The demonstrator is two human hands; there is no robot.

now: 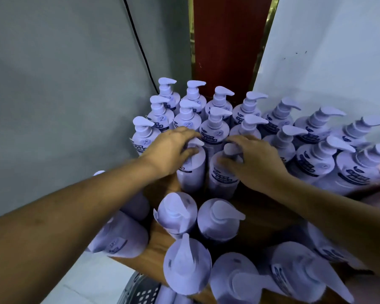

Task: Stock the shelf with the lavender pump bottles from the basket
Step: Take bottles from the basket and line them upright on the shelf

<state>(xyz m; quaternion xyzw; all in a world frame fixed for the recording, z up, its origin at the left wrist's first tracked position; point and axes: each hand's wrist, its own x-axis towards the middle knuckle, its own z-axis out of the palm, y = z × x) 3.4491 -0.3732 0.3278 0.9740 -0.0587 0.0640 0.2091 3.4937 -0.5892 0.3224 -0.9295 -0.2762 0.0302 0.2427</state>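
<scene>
Pale walls [53,84] corner a wooden shelf [261,207] crowded with lavender pump bottles [215,128]. Your left grip [173,148] closes round the pump of one bottle [192,170]; your right grip [252,163] clasps its neighbour [223,178]. You'd best seat both upright against the row before letting go.

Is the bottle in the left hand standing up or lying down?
Standing up. The bottle stands on the wooden shelf with its pump on top, where the left hand holds it.

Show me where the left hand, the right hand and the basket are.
left hand [171,148]: head view, back of the hand.
right hand [253,160]: head view, back of the hand.
basket [138,291]: head view, perforated grey wall.
</scene>
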